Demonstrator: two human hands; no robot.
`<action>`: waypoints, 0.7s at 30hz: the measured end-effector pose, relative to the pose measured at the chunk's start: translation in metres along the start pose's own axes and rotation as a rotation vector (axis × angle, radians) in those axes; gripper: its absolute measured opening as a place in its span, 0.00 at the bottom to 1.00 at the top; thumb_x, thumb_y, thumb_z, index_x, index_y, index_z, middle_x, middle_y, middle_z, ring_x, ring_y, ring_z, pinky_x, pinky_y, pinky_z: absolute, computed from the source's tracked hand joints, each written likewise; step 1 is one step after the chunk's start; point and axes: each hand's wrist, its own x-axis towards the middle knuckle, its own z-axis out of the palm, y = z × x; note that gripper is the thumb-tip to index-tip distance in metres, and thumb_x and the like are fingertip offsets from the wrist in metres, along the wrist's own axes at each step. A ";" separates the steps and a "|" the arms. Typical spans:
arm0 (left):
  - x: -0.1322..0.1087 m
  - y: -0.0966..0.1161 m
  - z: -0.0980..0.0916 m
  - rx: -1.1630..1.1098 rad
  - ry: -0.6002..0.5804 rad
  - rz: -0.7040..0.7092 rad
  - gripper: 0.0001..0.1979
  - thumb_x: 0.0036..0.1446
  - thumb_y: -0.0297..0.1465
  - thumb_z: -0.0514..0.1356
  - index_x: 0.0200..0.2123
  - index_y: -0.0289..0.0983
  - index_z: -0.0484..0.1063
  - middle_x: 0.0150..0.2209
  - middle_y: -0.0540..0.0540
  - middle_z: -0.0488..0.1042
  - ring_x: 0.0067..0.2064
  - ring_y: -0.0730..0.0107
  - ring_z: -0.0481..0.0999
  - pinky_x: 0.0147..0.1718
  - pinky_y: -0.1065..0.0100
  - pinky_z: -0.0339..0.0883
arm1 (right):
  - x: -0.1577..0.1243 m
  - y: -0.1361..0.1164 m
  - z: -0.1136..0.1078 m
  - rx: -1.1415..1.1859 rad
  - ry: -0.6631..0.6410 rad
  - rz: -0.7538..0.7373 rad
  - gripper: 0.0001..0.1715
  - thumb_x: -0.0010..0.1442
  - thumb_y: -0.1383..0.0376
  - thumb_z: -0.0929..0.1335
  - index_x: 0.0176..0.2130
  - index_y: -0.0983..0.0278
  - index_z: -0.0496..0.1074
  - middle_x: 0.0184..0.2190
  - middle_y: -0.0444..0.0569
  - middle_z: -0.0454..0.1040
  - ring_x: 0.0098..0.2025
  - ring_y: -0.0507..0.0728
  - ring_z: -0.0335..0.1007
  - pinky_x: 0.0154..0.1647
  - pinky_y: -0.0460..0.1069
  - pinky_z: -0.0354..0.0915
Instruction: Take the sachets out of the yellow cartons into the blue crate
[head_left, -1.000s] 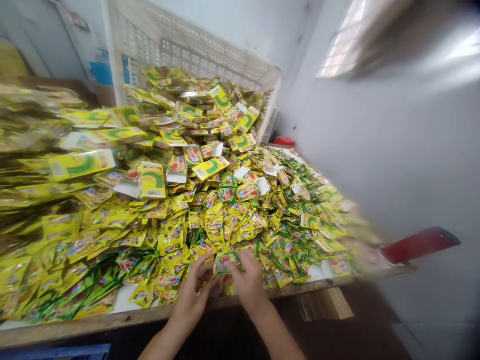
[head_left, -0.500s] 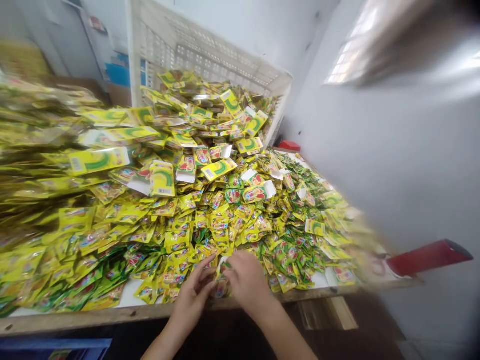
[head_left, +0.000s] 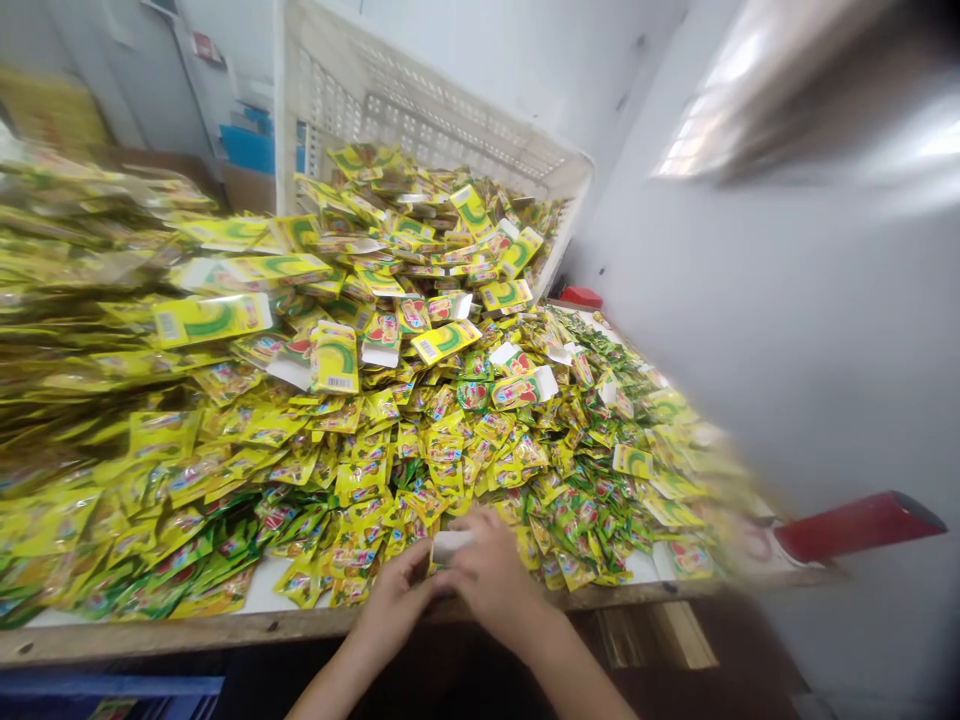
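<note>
Close to the table's front edge, my left hand (head_left: 400,592) and my right hand (head_left: 491,572) meet around a small carton (head_left: 451,543). Its white flap side shows between my fingers; the rest is covered by them. The left fingers are closed on its left end, while the right fingers curl over its top and right side. Just beyond my hands lies a heap of yellow candy-like sachets (head_left: 364,480), with green sachets (head_left: 581,510) mixed in to the right. Several yellow cartons (head_left: 335,357) with white flaps lie on the heap.
A white plastic crate (head_left: 465,125) tilts behind the heap, spilling cartons. At right, a red handle-like object (head_left: 855,527) juts over the table's wooden edge (head_left: 300,625). A blue crate (head_left: 172,690) stands below left. The wall (head_left: 787,330) rises on the right.
The carton has turned between my hands, so its white side now faces up instead of the printed part. My hands have drawn closer together. The view has shifted slightly.
</note>
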 end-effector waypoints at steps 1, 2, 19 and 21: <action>0.000 -0.001 0.000 0.000 -0.010 -0.001 0.17 0.53 0.37 0.66 0.45 0.37 0.78 0.41 0.44 0.79 0.43 0.57 0.74 0.45 0.64 0.67 | -0.004 0.000 0.001 0.039 -0.005 0.006 0.01 0.56 0.62 0.74 0.32 0.57 0.79 0.49 0.47 0.70 0.53 0.60 0.60 0.56 0.57 0.57; -0.001 -0.001 -0.001 -0.005 -0.019 -0.004 0.17 0.53 0.37 0.65 0.45 0.37 0.78 0.42 0.44 0.79 0.44 0.56 0.75 0.45 0.63 0.67 | -0.008 -0.001 0.001 0.093 0.018 0.027 0.02 0.57 0.62 0.73 0.35 0.57 0.79 0.49 0.47 0.71 0.54 0.60 0.61 0.57 0.57 0.57; 0.006 0.018 -0.006 -0.299 0.184 -0.342 0.19 0.51 0.38 0.66 0.46 0.40 0.76 0.49 0.48 0.78 0.55 0.60 0.72 0.54 0.65 0.64 | 0.012 0.005 0.027 0.874 0.200 0.555 0.20 0.54 0.50 0.72 0.38 0.61 0.82 0.34 0.47 0.71 0.20 0.48 0.64 0.17 0.45 0.64; 0.004 0.012 -0.007 -0.172 0.270 -0.262 0.23 0.48 0.42 0.69 0.47 0.41 0.75 0.50 0.48 0.77 0.58 0.59 0.69 0.60 0.63 0.60 | 0.016 0.006 0.027 0.902 0.210 0.555 0.21 0.54 0.49 0.72 0.37 0.62 0.82 0.31 0.47 0.71 0.21 0.48 0.65 0.19 0.45 0.65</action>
